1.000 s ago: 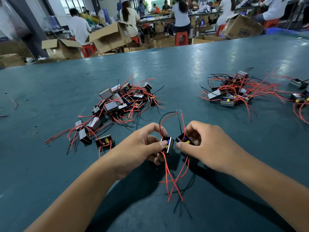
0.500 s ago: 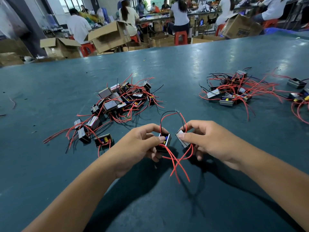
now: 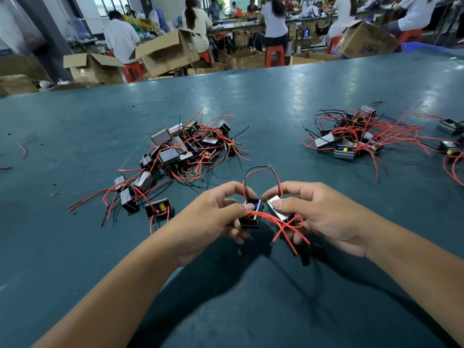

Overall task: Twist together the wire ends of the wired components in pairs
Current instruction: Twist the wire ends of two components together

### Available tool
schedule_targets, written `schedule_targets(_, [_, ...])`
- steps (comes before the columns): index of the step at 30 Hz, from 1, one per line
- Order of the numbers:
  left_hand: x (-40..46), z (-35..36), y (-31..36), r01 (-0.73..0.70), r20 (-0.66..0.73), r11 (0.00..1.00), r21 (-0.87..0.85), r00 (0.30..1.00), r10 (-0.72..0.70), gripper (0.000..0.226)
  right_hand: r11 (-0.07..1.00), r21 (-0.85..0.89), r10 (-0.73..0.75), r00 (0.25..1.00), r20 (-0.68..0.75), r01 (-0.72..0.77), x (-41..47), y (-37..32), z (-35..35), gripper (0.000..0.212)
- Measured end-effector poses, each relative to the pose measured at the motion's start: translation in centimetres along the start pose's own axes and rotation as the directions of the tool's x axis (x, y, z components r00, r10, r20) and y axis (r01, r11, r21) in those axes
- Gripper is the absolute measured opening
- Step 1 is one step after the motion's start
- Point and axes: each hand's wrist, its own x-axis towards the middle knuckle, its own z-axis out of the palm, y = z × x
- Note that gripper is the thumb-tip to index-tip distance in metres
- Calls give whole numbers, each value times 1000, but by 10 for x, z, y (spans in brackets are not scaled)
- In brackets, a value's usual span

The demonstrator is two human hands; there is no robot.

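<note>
We're looking down at a dark teal work table (image 3: pixel 276 96), both bare forearms reaching in from the near edge. The left hand (image 3: pixel 213 219) pinches a small black box-shaped wired component (image 3: pixel 251 214) between thumb and curled fingers, open face tilted toward us, with blue and yellow parts just showing inside. The right hand (image 3: pixel 324 217) grips a second small component with a silvery metal face (image 3: pixel 277 208), thumb pressed on top, fingers curled beneath; most of that piece sits hidden behind the thumb and palm. The two components are just beside each other, held above the table near us.

From between the hands an arch of thin red and black wires (image 3: pixel 261 172) rises on the far side, meeting at a bare tip; whether those ends are twisted together we cannot tell, they're too fine. Loose red wire ends (image 3: pixel 288 229) cross below the right hand, and where each one starts is lost behind the fingers.

Far left of the hands lies a tangled heap of black components with red and black leads (image 3: pixel 180 149), individual pieces hard to separate. Far right sits a second smaller tangle of the same parts (image 3: pixel 351 139), with more pieces cut off by the right frame edge. Beyond the table, brown cardboard boxes (image 3: pixel 165 51) and seated people in white shirts (image 3: pixel 120 38) at benches, blurred and small.
</note>
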Motion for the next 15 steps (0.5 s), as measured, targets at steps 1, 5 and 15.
schedule_targets(1, [0, 0, 0, -2, 1, 1000, 0, 1000, 2, 10, 1000, -4, -4, 1000, 7, 4, 0, 0, 0, 15])
schedule_targets(5, [1, -2, -2, -1, -9, 999, 43, 1000, 2, 9, 999, -51, -15, 1000, -16, 14, 1, 1, -1, 12])
schedule_targets(15, [5, -6, -6, -5, -23, 990, 140, 1000, 8, 7, 984, -165, -76, 996, -49, 67, -2, 2, -3, 13])
